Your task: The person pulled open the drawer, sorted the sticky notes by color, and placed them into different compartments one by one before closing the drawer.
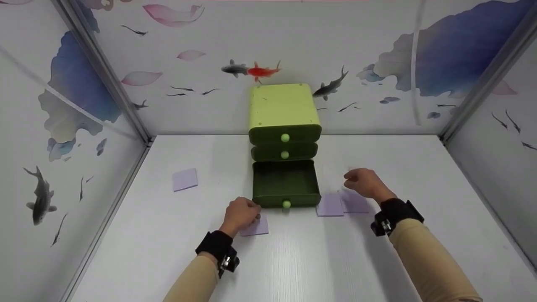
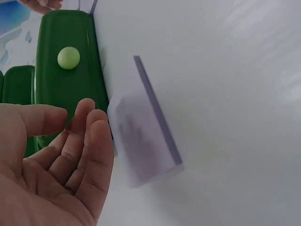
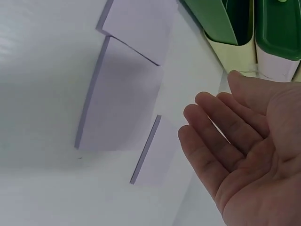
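Observation:
A green three-drawer box (image 1: 285, 105) stands at the back middle, its bottom drawer (image 1: 286, 200) pulled far out and the middle one (image 1: 268, 152) partly out. My left hand (image 1: 241, 214) hovers by the bottom drawer's front left corner, fingers loosely bent around nothing. Below it lies a pale purple sticky-note pad (image 2: 143, 141). Over on the right, my right hand (image 1: 364, 183) is held above the table, its palm bare and fingers loosely bent in the right wrist view. Two purple pads (image 3: 124, 94) (image 3: 141, 23) lie edge to edge beside it, with another pad (image 3: 157, 155) farther off.
One more purple pad (image 1: 184, 180) lies on the left of the white table (image 1: 168, 256). Printed panels with fish and petals (image 1: 356, 33) wall in the back and both sides. Light green round knobs (image 1: 286, 204) stick out from the drawer fronts.

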Available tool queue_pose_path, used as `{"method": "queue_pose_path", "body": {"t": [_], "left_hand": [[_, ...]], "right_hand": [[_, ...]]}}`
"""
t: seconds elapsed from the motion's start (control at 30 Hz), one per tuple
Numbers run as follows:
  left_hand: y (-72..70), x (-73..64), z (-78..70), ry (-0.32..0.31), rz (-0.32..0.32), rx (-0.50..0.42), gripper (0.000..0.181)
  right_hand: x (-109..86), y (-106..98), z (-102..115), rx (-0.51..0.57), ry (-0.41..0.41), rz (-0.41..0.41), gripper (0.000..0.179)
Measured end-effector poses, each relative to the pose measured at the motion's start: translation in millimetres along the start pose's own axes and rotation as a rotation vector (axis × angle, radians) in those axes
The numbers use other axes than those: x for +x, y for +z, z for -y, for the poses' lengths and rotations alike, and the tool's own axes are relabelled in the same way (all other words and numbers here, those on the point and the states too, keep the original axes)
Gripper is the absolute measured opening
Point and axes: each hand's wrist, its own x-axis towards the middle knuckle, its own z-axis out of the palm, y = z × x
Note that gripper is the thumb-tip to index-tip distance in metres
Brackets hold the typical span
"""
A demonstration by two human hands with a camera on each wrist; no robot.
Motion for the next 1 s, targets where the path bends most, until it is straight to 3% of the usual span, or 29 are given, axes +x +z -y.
{"method": "queue_pose_path", "body": {"t": [0.17,0.43,0.63,0.8,1.0], "left_hand": [[-25.9,5.8,-5.0,-0.016,-0.033,-0.002,0.026],[-52.4,28.4,-29.2,0.106,-0.215,0.044,0.028],[-52.3,46.7,-51.4,0.168,-0.315,-0.04,0.032],[-49.5,56.3,-65.6,0.166,-0.326,-0.116,0.038],[-46.5,66.5,-69.1,0.169,-0.314,-0.115,0.04]], "right_hand": [[-8.4,-2,-11,-0.026,0.03,-0.032,0.036],[-14.5,-9,-27,-0.037,0.057,-0.032,0.037],[-14.4,-12,-30,-0.029,0.084,-0.03,0.038],[-12.1,-13,-33,-0.026,0.097,-0.031,0.038],[-10.8,-13,-41,-0.03,0.112,-0.065,0.038]]}}
